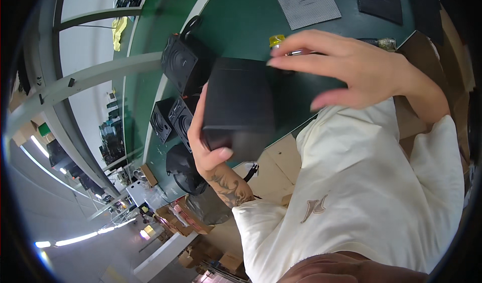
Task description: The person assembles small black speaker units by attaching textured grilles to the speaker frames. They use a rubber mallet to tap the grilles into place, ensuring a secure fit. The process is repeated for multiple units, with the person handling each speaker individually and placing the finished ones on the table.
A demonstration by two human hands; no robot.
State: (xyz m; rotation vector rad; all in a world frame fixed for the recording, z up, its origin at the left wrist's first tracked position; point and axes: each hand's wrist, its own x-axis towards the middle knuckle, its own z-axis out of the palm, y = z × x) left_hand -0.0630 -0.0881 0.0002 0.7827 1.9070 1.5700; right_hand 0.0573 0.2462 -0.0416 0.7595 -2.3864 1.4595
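Observation:
My left hand (203, 145) grips a black speaker box (240, 94) by its left side and near corner, thumb over the near edge. Smooth dark faces of the box show; no driver cone is visible on them, and its lower part is blurred. My right hand (351, 67) hovers to the right of the box, its fingers stretched out and the thumb apart, holding nothing I can see. Just beyond the right fingertips is a small yellow-topped item (276, 41), with a thin metal shaft (296, 53) partly hidden by the fingers.
Several black speakers, one a large speaker (182, 64), stand left on the green worktable (236, 19). A perforated grey sheet (307, 4) and a black panel (379, 2) lie at the far side. A black bag (185, 170) sits near left; cardboard (427, 62) stands right.

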